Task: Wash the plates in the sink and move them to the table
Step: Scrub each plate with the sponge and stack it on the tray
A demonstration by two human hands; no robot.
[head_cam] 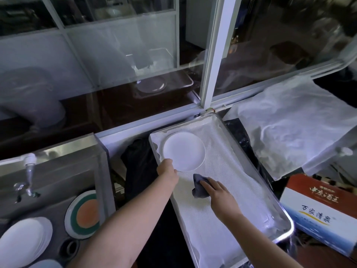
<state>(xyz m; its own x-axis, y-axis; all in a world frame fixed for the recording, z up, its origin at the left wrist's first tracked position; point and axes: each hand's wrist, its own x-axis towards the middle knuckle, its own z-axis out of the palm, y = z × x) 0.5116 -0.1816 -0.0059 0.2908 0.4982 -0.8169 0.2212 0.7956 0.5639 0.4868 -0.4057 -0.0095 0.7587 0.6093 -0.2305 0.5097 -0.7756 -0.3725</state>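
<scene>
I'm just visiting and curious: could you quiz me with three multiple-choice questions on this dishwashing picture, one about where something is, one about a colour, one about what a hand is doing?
1. Where does the white plate lie?
A. In the sink
B. On the cloth-lined metal tray
C. On the cardboard box

2. What colour is the centre of the ringed plate leaning in the sink?
A. Orange
B. Blue
C. Black

3. What is the right hand doing?
A. Turning the tap
B. Hanging idle
C. Holding a dark cloth

Answers:
1 B: it rests flat on the tray's lining, with the left hand at its rim.
2 A: orange centre, green ring.
3 C: fingers lie on the cloth above the tray.
</scene>
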